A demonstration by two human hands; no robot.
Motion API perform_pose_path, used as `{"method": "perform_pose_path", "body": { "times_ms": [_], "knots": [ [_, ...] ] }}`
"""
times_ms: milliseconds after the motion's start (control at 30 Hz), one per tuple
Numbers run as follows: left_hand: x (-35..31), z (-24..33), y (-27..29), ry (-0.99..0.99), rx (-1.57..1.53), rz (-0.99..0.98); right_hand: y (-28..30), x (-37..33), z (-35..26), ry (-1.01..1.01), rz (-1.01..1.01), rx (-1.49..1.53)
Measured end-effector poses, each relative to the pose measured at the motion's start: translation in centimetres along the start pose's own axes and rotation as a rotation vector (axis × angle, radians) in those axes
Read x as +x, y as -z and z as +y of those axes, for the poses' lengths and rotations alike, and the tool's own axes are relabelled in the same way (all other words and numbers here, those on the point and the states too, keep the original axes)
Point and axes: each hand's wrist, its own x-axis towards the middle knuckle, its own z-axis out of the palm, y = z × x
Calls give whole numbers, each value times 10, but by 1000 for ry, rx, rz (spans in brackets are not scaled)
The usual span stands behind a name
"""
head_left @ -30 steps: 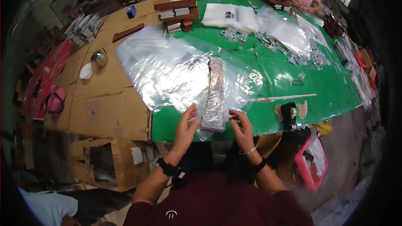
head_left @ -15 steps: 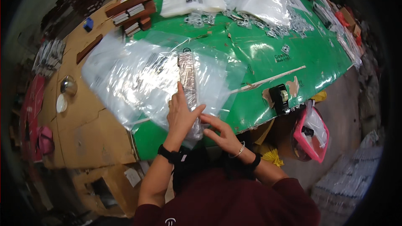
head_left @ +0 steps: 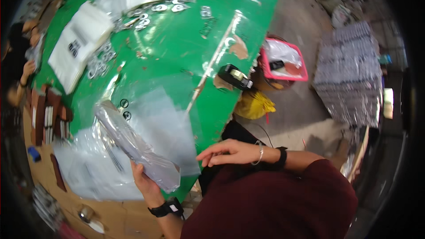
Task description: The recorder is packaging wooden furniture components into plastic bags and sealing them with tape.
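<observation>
A long narrow package wrapped in clear plastic (head_left: 138, 145) is tilted across the near left of the green table. My left hand (head_left: 147, 185) grips its near end from the left, with the thumb showing and the other fingers mostly hidden beneath it. Loose clear plastic bags (head_left: 99, 168) lie spread under and around the package. To the right of the package, my right hand (head_left: 230, 152) is apart from it, fingers stretched out and holding nothing.
A black tape dispenser (head_left: 235, 78) sits at the table's right edge. Beside the table are a pink basket (head_left: 305, 65), a yellow bag (head_left: 256, 105) and a tall stack of wrapped packages (head_left: 347, 73). Brown blocks (head_left: 39, 117) stand at the left, near another person's hands (head_left: 27, 68).
The view has turned to the right. My left hand has taken hold of the wrapped package, which appears raised off the bags. My right hand has come away from it to the right.
</observation>
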Motion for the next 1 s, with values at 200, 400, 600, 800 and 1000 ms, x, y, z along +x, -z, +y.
{"method": "perform_pose_path", "body": {
  "times_ms": [200, 400, 600, 800, 1000],
  "knots": [
    [-4, 49, -44, 91, -49, -268, -20, -38, -121, 284, -225, 227],
    [-35, 38, -138, 15, 117, -315, -42, -76, -180, 1283, -394, 167],
    [-61, -1, -188, 80, 268, -394, -20, -203, -176, 1015, -298, 513],
    [-75, -24, -258, 193, 348, -456, 61, -239, -186, 1293, -324, 230],
    [-38, -6, -248, 328, 477, -529, 14, -231, -192, 1510, 148, 48]
  ]
}}
